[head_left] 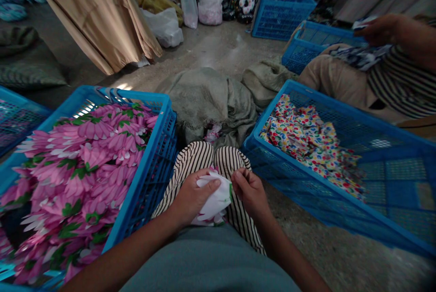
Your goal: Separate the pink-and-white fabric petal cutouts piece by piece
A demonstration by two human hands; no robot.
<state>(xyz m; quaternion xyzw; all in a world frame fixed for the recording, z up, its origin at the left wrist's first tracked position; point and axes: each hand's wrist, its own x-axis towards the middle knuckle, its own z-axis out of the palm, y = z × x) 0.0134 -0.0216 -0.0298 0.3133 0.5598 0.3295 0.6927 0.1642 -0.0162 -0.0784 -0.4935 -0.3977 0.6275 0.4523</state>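
Observation:
Over my lap, my left hand (pixel 195 194) is closed on a white fabric flower (pixel 218 196) with petal-shaped ends and a green edge on its right side. The thumb lies on top of the petals. My right hand (pixel 250 187) is at the green edge, thumb and fingertips pinched together; what is between them is too small to make out. More pink and white petal pieces show beneath the flower on my striped trousers (pixel 194 160). At my left, a blue crate (pixel 136 178) is heaped with pink fabric flowers (pixel 91 151) that have green bases.
To my right, a blue crate (pixel 340 187) holds colourful printed fabric pieces (pixel 306 142). Grey sacking (pixel 207 96) lies ahead of my knees. A co-worker's hand (pixel 384 31) is at upper right. A cloth-draped table (pixel 95 15) and more crates (pixel 282 15) stand farther back.

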